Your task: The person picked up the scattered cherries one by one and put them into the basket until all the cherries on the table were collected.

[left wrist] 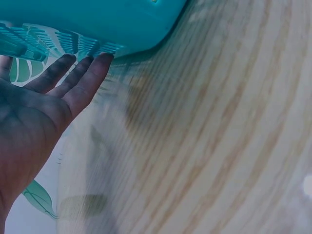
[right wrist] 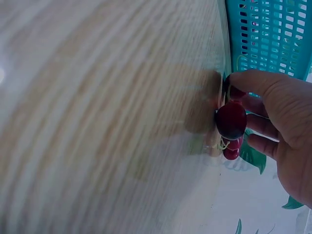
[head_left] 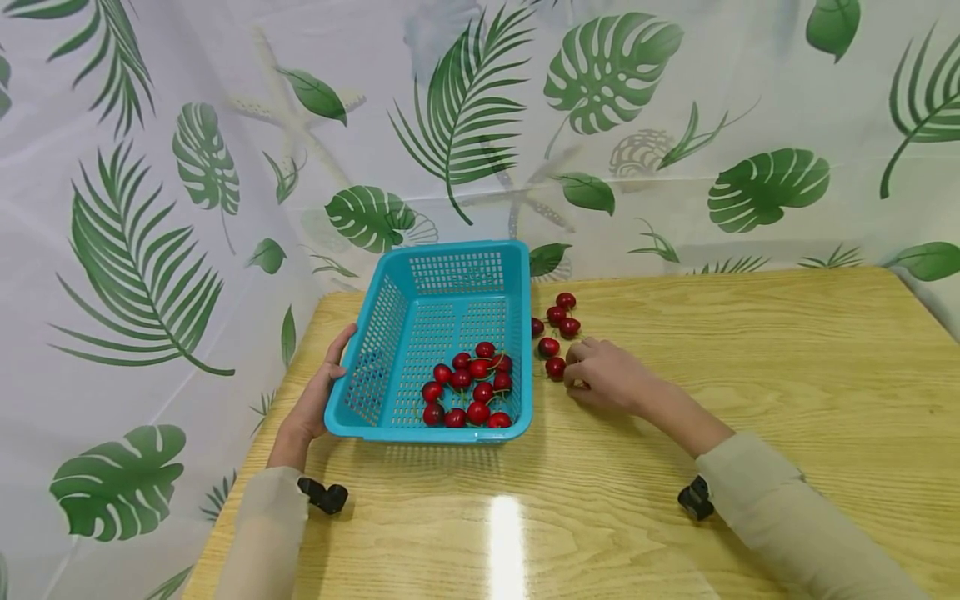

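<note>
A blue plastic basket (head_left: 431, 435) stands on the table, with several dark red cherries (head_left: 478, 412) gathered at its near right part. My left hand (head_left: 318, 392) is at the basket's left side; in the left wrist view its nearly straight fingers (left wrist: 90, 83) touch the basket wall from outside. Right of the basket, my right hand (head_left: 611, 375) reaches down with bent fingers to a loose cherry (head_left: 555, 368). The right wrist view has the thumb and forefinger about a cherry (right wrist: 236, 92), partly hidden by the thumb, and another cherry (right wrist: 231, 120) close below the fingers.
More loose cherries (head_left: 569, 327) lie beside the basket's right wall, toward the back. The wooden table (head_left: 750, 358) extends to the right. A white leaf-patterned sheet (head_left: 637, 167) hangs behind and along the left edge. Each wrist carries a small black camera (head_left: 696, 498).
</note>
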The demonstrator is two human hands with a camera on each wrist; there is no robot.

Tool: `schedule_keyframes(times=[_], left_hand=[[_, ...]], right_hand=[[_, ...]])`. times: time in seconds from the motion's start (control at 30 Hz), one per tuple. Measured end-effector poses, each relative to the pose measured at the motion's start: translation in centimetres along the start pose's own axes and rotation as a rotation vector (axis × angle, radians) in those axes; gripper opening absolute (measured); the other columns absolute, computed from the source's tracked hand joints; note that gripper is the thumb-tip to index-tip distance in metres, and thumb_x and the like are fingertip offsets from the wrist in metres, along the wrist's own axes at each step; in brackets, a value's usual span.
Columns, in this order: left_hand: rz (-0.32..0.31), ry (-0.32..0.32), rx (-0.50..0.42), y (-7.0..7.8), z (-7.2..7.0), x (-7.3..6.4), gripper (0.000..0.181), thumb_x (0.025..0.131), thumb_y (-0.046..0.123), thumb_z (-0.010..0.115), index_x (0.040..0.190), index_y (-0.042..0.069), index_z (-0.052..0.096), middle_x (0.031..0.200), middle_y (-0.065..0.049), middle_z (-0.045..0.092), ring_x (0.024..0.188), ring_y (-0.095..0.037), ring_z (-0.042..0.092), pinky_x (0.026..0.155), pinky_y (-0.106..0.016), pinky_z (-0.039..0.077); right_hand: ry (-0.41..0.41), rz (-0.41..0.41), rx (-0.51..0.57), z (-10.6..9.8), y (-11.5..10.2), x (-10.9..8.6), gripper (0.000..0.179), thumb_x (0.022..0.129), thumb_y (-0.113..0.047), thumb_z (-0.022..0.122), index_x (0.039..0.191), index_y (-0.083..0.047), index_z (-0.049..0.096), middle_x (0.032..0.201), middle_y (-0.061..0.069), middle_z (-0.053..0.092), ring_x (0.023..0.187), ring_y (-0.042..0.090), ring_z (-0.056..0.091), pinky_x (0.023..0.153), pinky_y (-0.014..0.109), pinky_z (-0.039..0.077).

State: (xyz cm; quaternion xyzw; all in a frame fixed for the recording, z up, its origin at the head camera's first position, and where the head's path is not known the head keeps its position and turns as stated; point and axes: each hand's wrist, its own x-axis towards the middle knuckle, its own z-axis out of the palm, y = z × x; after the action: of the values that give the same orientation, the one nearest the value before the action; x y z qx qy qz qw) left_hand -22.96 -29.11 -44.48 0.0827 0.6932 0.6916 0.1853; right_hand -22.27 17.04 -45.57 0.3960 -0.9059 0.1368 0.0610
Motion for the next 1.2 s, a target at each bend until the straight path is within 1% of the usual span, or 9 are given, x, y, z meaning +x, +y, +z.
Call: schedule_keyframes(times=[0.13, 0.27, 0.4, 0.6, 0.73, 0.87, 0.97, 1.1, 1.2], left_hand=[[0.001, 0.001, 0.001, 0.0, 0.0, 0.0, 0.078, 0.089, 0.017, 0.025, 0.16, 0.038, 0.002, 0.165, -0.008, -0.006, 0.134, -0.049, 0.026, 0.085, -0.039, 0.049], [0.004, 0.005, 0.01, 0.0, 0.0, 0.0, 0.077, 0.089, 0.017, 0.025, 0.16, 0.038, 0.002, 0.165, -0.007, -0.007, 0.135, -0.049, 0.026, 0.085, -0.039, 0.049], [0.004, 0.007, 0.013, 0.0, 0.0, 0.1, 0.077, 0.089, 0.018, 0.025, 0.16, 0.038, 0.001, 0.165, -0.007, -0.006, 0.134, -0.049, 0.027, 0.085, -0.04, 0.049], [0.005, 0.004, 0.009, -0.1, -0.1, 0.1, 0.076, 0.09, 0.018, 0.026, 0.16, 0.038, 0.001, 0.165, -0.008, -0.006, 0.134, -0.049, 0.027, 0.085, -0.04, 0.05], [0.0, 0.002, 0.006, -0.1, 0.0, 0.0, 0.077, 0.089, 0.018, 0.026, 0.16, 0.038, 0.001, 0.165, -0.009, -0.005, 0.135, -0.049, 0.026, 0.086, -0.041, 0.049], [-0.002, 0.007, 0.0, 0.0, 0.0, 0.0, 0.077, 0.089, 0.018, 0.025, 0.16, 0.037, 0.001, 0.165, -0.009, -0.005, 0.135, -0.049, 0.026, 0.085, -0.04, 0.049], [-0.005, 0.01, -0.012, 0.0, 0.1, 0.0, 0.077, 0.089, 0.018, 0.025, 0.16, 0.037, 0.002, 0.165, -0.01, -0.004, 0.133, -0.048, 0.028, 0.085, -0.04, 0.05], [-0.004, 0.01, -0.017, -0.1, 0.1, -0.1, 0.076, 0.09, 0.018, 0.025, 0.16, 0.037, 0.002, 0.165, -0.011, -0.004, 0.132, -0.048, 0.029, 0.085, -0.04, 0.05], [0.005, 0.008, -0.01, 0.0, 0.0, 0.0, 0.076, 0.09, 0.018, 0.025, 0.16, 0.037, 0.001, 0.165, -0.012, -0.003, 0.132, -0.048, 0.029, 0.085, -0.04, 0.05]], right_hand=[[0.051, 0.008, 0.015, -0.1, -0.2, 0.2, 0.002, 0.084, -0.011, 0.073, 0.083, -0.01, 0.075, 0.097, 0.008, 0.063, 0.087, 0.026, 0.055, 0.078, 0.041, 0.048], [0.142, -0.001, 0.016, -0.7, -0.2, 0.5, 0.004, 0.081, -0.009, 0.076, 0.084, -0.009, 0.074, 0.096, 0.009, 0.062, 0.087, 0.026, 0.056, 0.077, 0.04, 0.05], [0.244, 0.01, -0.009, -1.3, -0.2, 0.8, 0.005, 0.08, -0.009, 0.076, 0.084, -0.008, 0.074, 0.091, 0.008, 0.062, 0.081, 0.024, 0.057, 0.07, 0.036, 0.051], [0.437, 0.016, -0.018, -2.5, -0.2, 1.6, 0.004, 0.081, -0.007, 0.074, 0.085, -0.005, 0.074, 0.086, 0.008, 0.064, 0.07, 0.021, 0.059, 0.058, 0.034, 0.051], [0.508, 0.067, 0.006, -3.7, -0.7, 2.9, 0.006, 0.082, -0.007, 0.073, 0.087, -0.005, 0.074, 0.086, 0.008, 0.065, 0.068, 0.021, 0.059, 0.055, 0.034, 0.05], [0.542, 0.102, 0.037, -4.7, -1.7, 4.9, 0.004, 0.085, -0.007, 0.07, 0.087, -0.005, 0.073, 0.084, 0.008, 0.064, 0.068, 0.022, 0.056, 0.054, 0.033, 0.046], [0.543, 0.113, 0.048, -5.1, -2.5, 6.2, 0.006, 0.087, -0.009, 0.068, 0.087, -0.006, 0.073, 0.085, 0.008, 0.064, 0.07, 0.022, 0.057, 0.054, 0.033, 0.046], [0.513, 0.084, 0.045, -5.2, -3.8, 7.7, 0.007, 0.088, -0.01, 0.069, 0.088, -0.005, 0.074, 0.088, 0.009, 0.066, 0.075, 0.024, 0.06, 0.059, 0.035, 0.05], [0.487, 0.042, 0.066, -4.9, -5.0, 8.6, 0.007, 0.088, -0.01, 0.07, 0.089, -0.006, 0.074, 0.088, 0.008, 0.066, 0.077, 0.024, 0.061, 0.056, 0.034, 0.049]])
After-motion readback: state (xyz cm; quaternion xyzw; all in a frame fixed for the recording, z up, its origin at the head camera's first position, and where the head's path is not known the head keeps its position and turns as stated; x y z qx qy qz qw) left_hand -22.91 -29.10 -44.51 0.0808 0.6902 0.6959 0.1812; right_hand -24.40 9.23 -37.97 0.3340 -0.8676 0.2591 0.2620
